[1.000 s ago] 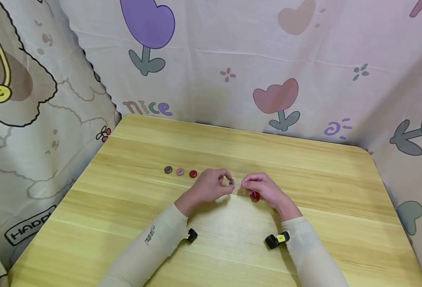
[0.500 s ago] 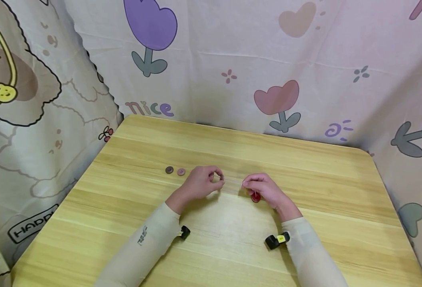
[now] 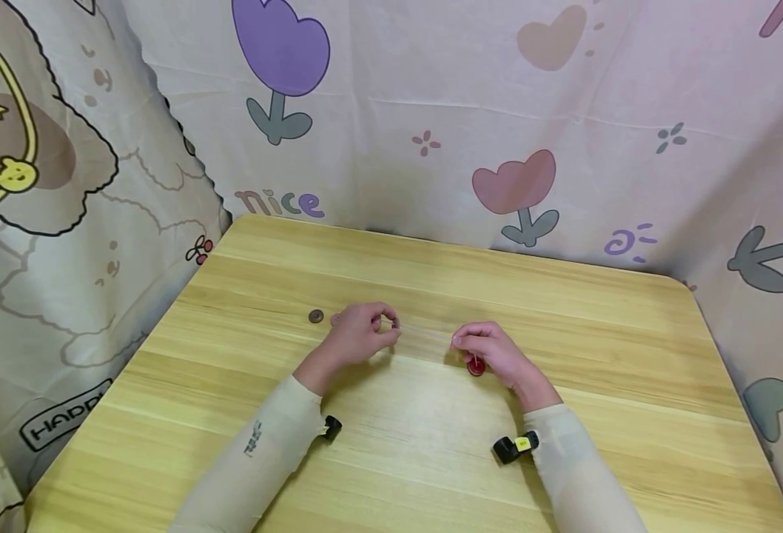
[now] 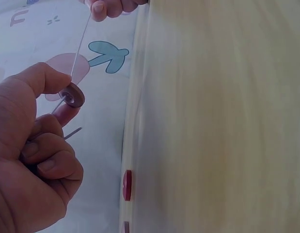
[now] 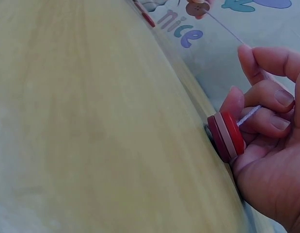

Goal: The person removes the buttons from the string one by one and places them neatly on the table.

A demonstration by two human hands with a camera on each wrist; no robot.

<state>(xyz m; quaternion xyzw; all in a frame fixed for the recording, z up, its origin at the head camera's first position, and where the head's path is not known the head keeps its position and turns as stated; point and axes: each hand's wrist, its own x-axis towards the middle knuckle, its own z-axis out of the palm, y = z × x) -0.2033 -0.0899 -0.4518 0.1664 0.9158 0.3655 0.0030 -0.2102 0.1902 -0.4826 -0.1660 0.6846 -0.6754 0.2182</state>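
Note:
Between thumb and index finger, my left hand (image 3: 354,334) pinches a brown button (image 4: 73,95) with a pale string (image 4: 82,46) running through it. A thin dark tip (image 4: 73,132) sticks out beyond the curled fingers of that hand. The string stretches across to my right hand (image 3: 491,346), which pinches it between thumb and index finger. Below the right hand hangs a stack of strung buttons (image 5: 226,136), red and pink, close to or on the table. A red button (image 4: 127,185) near the left hand is hidden in the head view.
On the wooden table (image 3: 391,459), a brown button (image 3: 316,316) lies left of the left hand. Beside it a pink button (image 3: 335,319) is partly covered by that hand. A patterned cloth (image 3: 378,111) hangs behind the table's back edge.
My left hand has moved left with the brown button, widening the gap between the hands and drawing out more string between them. It now covers the red button on the table. The right hand stays nearly still.

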